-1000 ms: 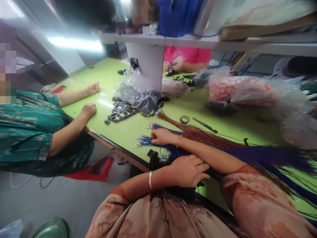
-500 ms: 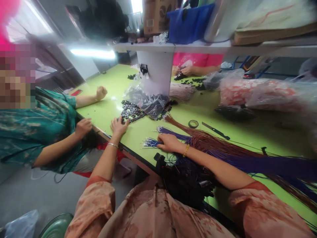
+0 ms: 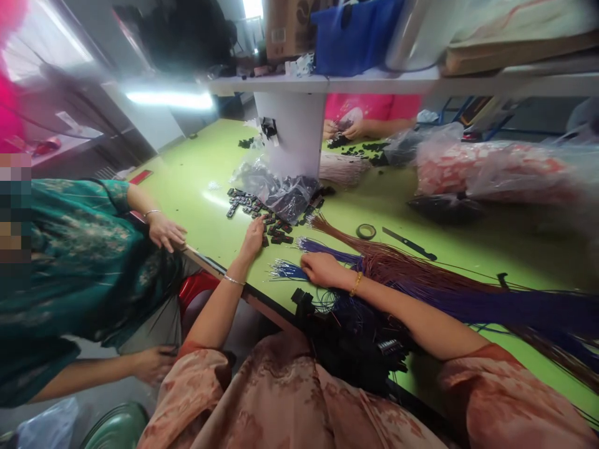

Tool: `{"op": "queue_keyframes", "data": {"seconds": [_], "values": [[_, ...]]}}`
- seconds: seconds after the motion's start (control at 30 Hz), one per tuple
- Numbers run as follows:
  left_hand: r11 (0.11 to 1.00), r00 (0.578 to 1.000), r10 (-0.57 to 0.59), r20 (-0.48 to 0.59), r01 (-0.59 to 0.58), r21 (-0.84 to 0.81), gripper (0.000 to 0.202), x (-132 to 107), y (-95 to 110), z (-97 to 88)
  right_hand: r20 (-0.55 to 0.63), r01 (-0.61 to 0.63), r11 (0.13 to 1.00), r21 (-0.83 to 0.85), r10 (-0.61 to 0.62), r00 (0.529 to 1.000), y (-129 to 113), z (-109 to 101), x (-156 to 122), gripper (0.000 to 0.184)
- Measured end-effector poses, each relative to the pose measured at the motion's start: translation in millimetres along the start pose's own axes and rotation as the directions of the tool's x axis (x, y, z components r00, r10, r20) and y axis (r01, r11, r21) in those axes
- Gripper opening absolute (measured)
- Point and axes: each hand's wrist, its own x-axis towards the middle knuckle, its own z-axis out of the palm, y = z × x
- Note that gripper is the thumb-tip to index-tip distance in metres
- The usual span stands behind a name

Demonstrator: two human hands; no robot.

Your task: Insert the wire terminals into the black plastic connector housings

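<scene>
My left hand (image 3: 253, 239) stands on edge on the green table, its fingers stretched out against a spread of small black connector housings (image 3: 279, 232). More of these black pieces (image 3: 240, 203) lie just beyond it. My right hand (image 3: 324, 269) is curled over a bundle of blue wires (image 3: 289, 269) whose stripped metal ends point left. Its fingertips are partly hidden. Beside it lie purple wires (image 3: 330, 250) and a long bundle of brown wires (image 3: 344, 234). A heap of black connectors with wires (image 3: 350, 349) sits at the table edge below my right forearm.
A roll of tape (image 3: 365, 231) and a black knife (image 3: 409, 243) lie beyond the wires. Plastic bags (image 3: 290, 196) rest by the white post (image 3: 290, 134). A shelf (image 3: 374, 85) crosses above. A co-worker in green (image 3: 79, 249) sits at left; another in pink works opposite.
My left hand has moved right, and some black connector housings have shifted right with it. My right hand stays on the blue wires. The co-worker at left has lowered one arm.
</scene>
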Motion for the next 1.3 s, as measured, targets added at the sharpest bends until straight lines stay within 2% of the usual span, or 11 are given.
{"op": "queue_keyframes", "data": {"seconds": [0.13, 0.23, 0.43, 0.53, 0.63, 0.7, 0.77, 0.87, 0.93, 1.13, 1.3], "values": [[0.982, 0.991, 0.113, -0.066, -0.101, 0.163, 0.039, -20.7, 10.4, -8.8, 0.032, -0.017, 0.998, -0.065, 0.020, 0.999, -2.7, -1.4, 0.7, 0.021], [0.926, 0.983, 0.179, 0.036, -0.181, 0.332, 0.027, -35.9, 22.1, -6.0, 0.030, -0.022, 0.995, -0.098, 0.026, 0.999, -3.7, -2.3, 0.4, 0.022], [0.911, 0.967, 0.162, 0.196, -0.223, 0.348, 0.013, -38.6, 35.8, 0.7, -0.112, -0.040, 0.997, 0.064, 0.047, 0.993, 3.6, -3.1, -1.4, 0.020], [0.954, 0.970, 0.172, 0.172, -0.208, 0.217, 0.024, -37.8, 35.4, -1.0, -0.205, -0.016, 0.961, 0.277, 0.076, 0.976, 6.4, -5.0, 0.6, 0.012], [0.982, 0.992, 0.101, 0.069, -0.089, -0.166, 0.030, -42.6, 36.5, -2.7, -0.280, 0.069, 0.865, 0.497, 0.085, 0.956, 5.2, -7.4, 3.9, 0.009], [0.868, 0.995, -0.032, 0.096, 0.076, -0.491, 0.028, -49.4, 40.7, -2.7, -0.331, 0.135, 0.789, 0.600, 0.091, 0.939, 3.3, -8.5, 5.4, 0.009], [0.628, 0.964, -0.138, 0.227, 0.263, -0.733, 0.029, -58.4, 47.5, -1.8, -0.365, 0.180, 0.732, 0.657, 0.101, 0.925, 1.8, -8.7, 5.5, 0.010], [0.283, 0.888, -0.154, 0.433, 0.460, -0.842, 0.029, -72.4, 59.0, 1.1, -0.377, 0.194, 0.692, 0.696, 0.122, 0.918, 1.2, -7.9, 3.2, 0.011], [0.166, 0.856, -0.131, 0.500, 0.516, -0.840, 0.024, -79.5, 64.9, 4.1, -0.379, 0.184, 0.698, 0.692, 0.134, 0.916, 1.7, -7.1, 0.8, 0.012], [0.047, 0.829, -0.122, 0.546, 0.554, -0.831, 0.015, -88.1, 71.8, 12.2, -0.422, 0.160, 0.801, 0.577, 0.124, 0.898, 3.0, -7.6, -4.4, 0.011], [0.038, 0.816, -0.115, 0.567, 0.574, -0.818, 0.015, -91.2, 72.8, 12.1, -0.433, 0.147, 0.835, 0.531, 0.117, 0.894, 2.7, -10.2, -5.5, 0.013]]}}
